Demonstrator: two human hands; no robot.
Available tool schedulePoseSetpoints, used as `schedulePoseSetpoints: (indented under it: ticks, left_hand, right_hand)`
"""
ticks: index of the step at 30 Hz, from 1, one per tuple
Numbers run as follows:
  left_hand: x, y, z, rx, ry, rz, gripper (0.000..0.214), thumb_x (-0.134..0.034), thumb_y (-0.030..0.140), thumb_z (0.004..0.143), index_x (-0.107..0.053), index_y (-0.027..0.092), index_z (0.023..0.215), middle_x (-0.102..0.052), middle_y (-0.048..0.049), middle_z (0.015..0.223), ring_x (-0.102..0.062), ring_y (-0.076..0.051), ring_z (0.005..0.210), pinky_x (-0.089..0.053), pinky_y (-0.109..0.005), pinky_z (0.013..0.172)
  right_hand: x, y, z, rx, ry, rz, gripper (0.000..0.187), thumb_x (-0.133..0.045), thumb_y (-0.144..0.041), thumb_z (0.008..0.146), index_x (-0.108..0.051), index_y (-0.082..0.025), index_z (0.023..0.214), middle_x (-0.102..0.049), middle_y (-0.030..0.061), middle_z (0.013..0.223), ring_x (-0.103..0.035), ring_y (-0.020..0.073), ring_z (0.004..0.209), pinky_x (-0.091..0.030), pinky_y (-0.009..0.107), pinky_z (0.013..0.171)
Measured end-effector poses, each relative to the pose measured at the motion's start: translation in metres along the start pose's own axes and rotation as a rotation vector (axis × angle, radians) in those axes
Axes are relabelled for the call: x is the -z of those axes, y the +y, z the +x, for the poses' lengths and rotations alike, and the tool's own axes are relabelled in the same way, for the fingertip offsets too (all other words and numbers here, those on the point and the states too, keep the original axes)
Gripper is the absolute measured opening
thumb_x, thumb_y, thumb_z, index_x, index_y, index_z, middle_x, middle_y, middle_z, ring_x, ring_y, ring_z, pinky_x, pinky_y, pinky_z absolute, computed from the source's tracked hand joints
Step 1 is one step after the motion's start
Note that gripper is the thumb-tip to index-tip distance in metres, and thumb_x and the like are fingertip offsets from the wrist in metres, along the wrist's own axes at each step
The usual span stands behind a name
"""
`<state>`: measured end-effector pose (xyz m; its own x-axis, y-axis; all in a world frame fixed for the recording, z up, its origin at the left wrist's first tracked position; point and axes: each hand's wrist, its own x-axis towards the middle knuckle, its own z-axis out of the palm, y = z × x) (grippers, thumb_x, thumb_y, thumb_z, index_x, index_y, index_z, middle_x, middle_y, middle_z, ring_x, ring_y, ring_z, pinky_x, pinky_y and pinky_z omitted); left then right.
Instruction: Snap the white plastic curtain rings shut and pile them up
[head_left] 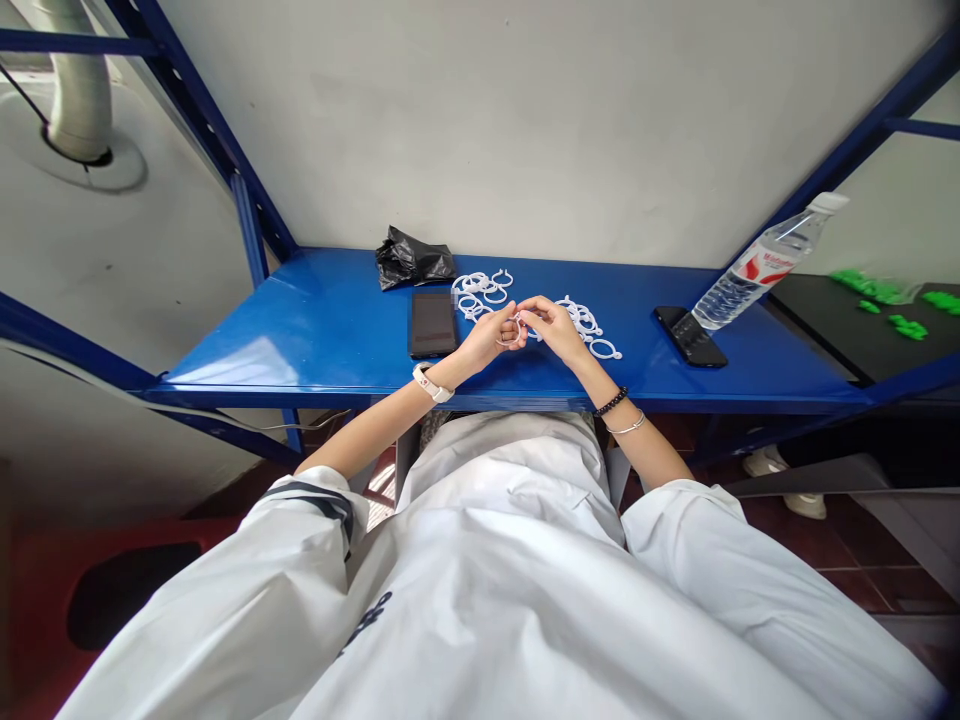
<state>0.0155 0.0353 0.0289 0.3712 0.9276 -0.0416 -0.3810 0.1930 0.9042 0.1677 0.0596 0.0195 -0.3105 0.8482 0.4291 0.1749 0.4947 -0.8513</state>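
Observation:
Above the front part of the blue table, my left hand (487, 338) is closed around a thin white plastic ring (519, 332), much of it covered by the fingers. My right hand (553, 328) meets it from the other side, thumb and fingertips pinched on the ring's upper edge. Loose white rings with small eyelets (474, 284) lie in a heap just beyond my left hand. Behind and to the right of my right hand is a second heap of similar rings (583, 318), with one ring (604, 348) at its near right end.
A dark tablet-like device (433, 325) lies left of my hands, and a crumpled black plastic bag (411, 260) is behind it. On the right are a black phone (691, 337) and a water bottle (757, 268). Blue shelf posts (251, 225) flank the table (337, 330); green pieces (874, 288) lie farther right.

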Motion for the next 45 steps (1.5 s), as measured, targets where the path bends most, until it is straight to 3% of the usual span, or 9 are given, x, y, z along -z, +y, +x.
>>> schedulePoseSetpoints:
  ticks: [4, 8, 12, 18, 24, 29, 32, 36, 45]
  left_hand:
    - [0.000, 0.000, 0.000, -0.017, 0.016, 0.037, 0.041, -0.044, 0.035, 0.104, -0.056, 0.013, 0.071, -0.058, -0.0018, 0.052, -0.054, -0.009, 0.045, -0.037, -0.018, 0.046]
    - [0.000, 0.003, -0.002, 0.053, 0.129, 0.030, 0.044, -0.037, 0.029, 0.105, -0.053, 0.014, 0.067, -0.057, -0.0017, 0.050, -0.054, -0.008, 0.044, -0.039, -0.018, 0.047]
    - [0.000, 0.003, 0.000, 0.107, 0.181, 0.046, 0.041, -0.046, 0.034, 0.102, -0.053, 0.015, 0.067, -0.057, -0.0017, 0.050, -0.054, -0.009, 0.044, -0.041, -0.019, 0.048]
    - [0.005, -0.006, 0.004, 0.019, 0.101, 0.127, 0.047, -0.048, 0.044, 0.100, -0.056, 0.014, 0.064, -0.060, -0.0043, 0.052, -0.055, -0.010, 0.043, -0.039, -0.020, 0.045]
    - [0.019, -0.006, -0.015, 0.009, -0.058, 0.296, 0.048, -0.054, 0.056, 0.094, -0.059, 0.013, 0.075, -0.065, -0.0060, 0.059, -0.061, -0.012, 0.049, -0.045, -0.021, 0.050]
    - [0.030, -0.005, -0.032, -0.061, -0.141, 0.502, 0.040, -0.077, 0.048, 0.079, -0.060, 0.014, 0.092, -0.066, -0.0019, 0.064, -0.062, -0.012, 0.053, -0.046, -0.021, 0.053]
    - [0.027, -0.009, -0.039, -0.201, -0.127, 0.665, 0.044, -0.085, 0.037, 0.070, -0.059, 0.017, 0.100, -0.062, 0.0036, 0.062, -0.054, -0.008, 0.051, -0.040, -0.019, 0.052]
    - [0.021, -0.014, -0.046, -0.346, -0.095, 0.822, 0.043, -0.081, 0.037, 0.072, -0.060, 0.018, 0.103, -0.055, 0.0077, 0.059, -0.048, -0.007, 0.050, -0.038, -0.019, 0.052]
    - [0.026, -0.019, -0.044, -0.430, -0.104, 1.051, 0.043, -0.070, 0.047, 0.079, -0.057, 0.017, 0.107, -0.057, 0.0067, 0.061, -0.053, -0.010, 0.052, -0.040, -0.020, 0.054]
  right_hand:
    - [0.000, 0.001, 0.000, 0.017, -0.049, 0.023, 0.027, -0.064, -0.047, 0.085, -0.063, -0.021, 0.091, -0.063, -0.0005, 0.085, -0.063, 0.0116, 0.062, -0.056, 0.029, 0.071]
    - [-0.004, 0.002, -0.002, 0.063, -0.068, -0.037, 0.031, -0.065, -0.050, 0.085, -0.064, -0.020, 0.092, -0.063, 0.0019, 0.096, -0.064, 0.0108, 0.064, -0.057, 0.030, 0.074]
    - [-0.007, 0.004, -0.003, 0.073, -0.052, -0.084, 0.031, -0.065, -0.051, 0.086, -0.065, -0.020, 0.091, -0.063, 0.0024, 0.096, -0.065, 0.0116, 0.069, -0.056, 0.030, 0.076]
    - [-0.006, 0.012, -0.001, 0.039, -0.023, -0.061, 0.036, -0.063, -0.056, 0.084, -0.064, -0.020, 0.092, -0.065, 0.0030, 0.094, -0.064, 0.0135, 0.073, -0.053, 0.029, 0.073]
    - [-0.002, 0.012, -0.025, 0.016, -0.026, -0.078, 0.034, -0.063, -0.054, 0.085, -0.065, -0.021, 0.091, -0.067, 0.0044, 0.097, -0.065, 0.0167, 0.084, -0.052, 0.031, 0.078]
    - [0.003, 0.009, -0.049, -0.015, -0.017, -0.081, 0.029, -0.064, -0.049, 0.086, -0.066, -0.020, 0.090, -0.068, 0.0038, 0.091, -0.064, 0.0171, 0.082, -0.053, 0.032, 0.079]
    - [0.003, 0.009, -0.053, -0.032, -0.012, -0.053, 0.029, -0.065, -0.048, 0.085, -0.066, -0.020, 0.089, -0.069, 0.0042, 0.092, -0.065, 0.0176, 0.082, -0.054, 0.032, 0.078]
    - [0.003, 0.009, -0.052, -0.040, -0.010, -0.051, 0.031, -0.065, -0.051, 0.085, -0.067, -0.020, 0.091, -0.071, 0.0052, 0.094, -0.067, 0.0195, 0.086, -0.054, 0.033, 0.079]
    - [0.004, 0.007, -0.053, -0.016, -0.024, -0.083, 0.034, -0.065, -0.056, 0.086, -0.066, -0.022, 0.086, -0.071, 0.0043, 0.091, -0.067, 0.0205, 0.086, -0.054, 0.035, 0.081]
